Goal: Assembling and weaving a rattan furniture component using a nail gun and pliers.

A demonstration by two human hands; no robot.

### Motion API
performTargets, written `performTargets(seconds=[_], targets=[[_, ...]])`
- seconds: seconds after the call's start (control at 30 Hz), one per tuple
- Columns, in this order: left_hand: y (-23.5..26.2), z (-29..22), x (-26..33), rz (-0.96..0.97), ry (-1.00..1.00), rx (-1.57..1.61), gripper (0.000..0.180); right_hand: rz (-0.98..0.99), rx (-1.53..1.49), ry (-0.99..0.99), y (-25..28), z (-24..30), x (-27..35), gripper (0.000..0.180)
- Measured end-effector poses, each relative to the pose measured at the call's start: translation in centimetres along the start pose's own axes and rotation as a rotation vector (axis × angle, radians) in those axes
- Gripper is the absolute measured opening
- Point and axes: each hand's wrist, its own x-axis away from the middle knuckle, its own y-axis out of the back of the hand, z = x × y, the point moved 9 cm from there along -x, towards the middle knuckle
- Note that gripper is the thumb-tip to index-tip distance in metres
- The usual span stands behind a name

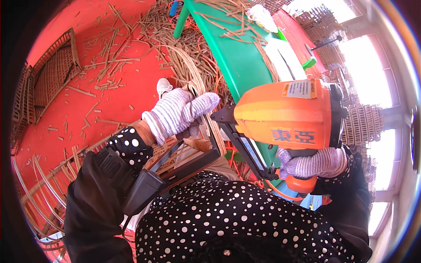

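My left hand (pixel 177 113), in a striped knit glove, is closed around a curved rattan frame piece (pixel 198 90) and holds it against my lap. My right hand (pixel 313 163), also gloved, grips the handle of a large orange pneumatic nail gun (pixel 285 115). The gun's black nose (pixel 221 117) points left and sits right by the fingertips of my left hand on the rattan. An orange air hose (pixel 280 190) runs from the base of the handle. My black sleeves and polka-dot top fill the lower part of the view.
A green table (pixel 237 57) strewn with cane strips stands just beyond the gun. Rattan offcuts litter the red floor (pixel 109 87). A woven rattan panel (pixel 48 79) lies at the left, bent cane hoops (pixel 39 193) at lower left. Stacked wicker pieces (pixel 359 122) stand at right.
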Motion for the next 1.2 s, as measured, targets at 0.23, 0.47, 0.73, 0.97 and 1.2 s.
performTargets(seconds=[0.23, 0.47, 0.73, 0.97, 1.2], targets=[[0.1, 0.5, -0.2, 0.005, 0.021, -0.011, 0.059, 0.093, -0.695, -0.598, -2.7, -3.6, 1.6, 0.013], [0.0, 0.4, -0.4, -0.053, -0.035, -0.061, 0.06, 0.128, -0.949, -0.89, -4.4, -4.1, 3.0, 0.017], [0.2, 0.2, -0.5, -0.046, -0.006, -0.17, 0.067, 0.097, -1.054, -0.953, -4.3, -5.8, 3.3, 0.03], [0.5, 1.2, 0.6, -0.023, 0.112, -0.184, 0.071, -0.274, -1.201, -0.983, -2.8, -6.4, 2.5, 0.039], [3.2, -3.2, 1.8, -0.356, 0.014, -0.749, 0.07, -0.485, -0.976, -1.052, -5.9, -19.5, 4.3, 0.031]])
